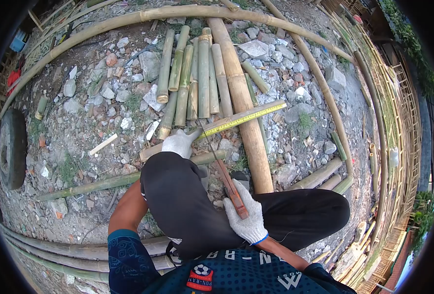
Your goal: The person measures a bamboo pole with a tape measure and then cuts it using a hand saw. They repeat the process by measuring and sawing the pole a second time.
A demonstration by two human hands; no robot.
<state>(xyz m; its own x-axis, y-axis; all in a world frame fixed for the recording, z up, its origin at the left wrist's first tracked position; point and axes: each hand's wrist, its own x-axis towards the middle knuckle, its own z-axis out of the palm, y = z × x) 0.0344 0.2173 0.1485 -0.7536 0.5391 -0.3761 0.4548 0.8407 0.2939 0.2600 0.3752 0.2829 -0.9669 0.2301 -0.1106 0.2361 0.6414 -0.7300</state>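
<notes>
My left hand (pixel 178 144), in a white knit glove, grips a bamboo pole (pixel 151 152) beside my raised knee, thumb pressed along it. A yellow measuring strip (pixel 246 117) with black marks runs along the pole's right part, which rests across a thick bamboo pole (pixel 249 132). My right hand (pixel 246 213), gloved too, is closed around the long brown wooden handle (pixel 230 188) of a thin-bladed cutting tool. Its narrow blade (pixel 208 142), seen nearly edge-on, reaches up to the pole at the strip's left end, just right of my left thumb.
Several short cut bamboo pieces (pixel 185 68) lean side by side beyond my hands. A long curved bamboo pole (pixel 143 17) arches across the far side. Broken stones (pixel 256 49) cover the ground. A tyre (pixel 12 149) stands at left, and more poles (pixel 80 250) lie near me.
</notes>
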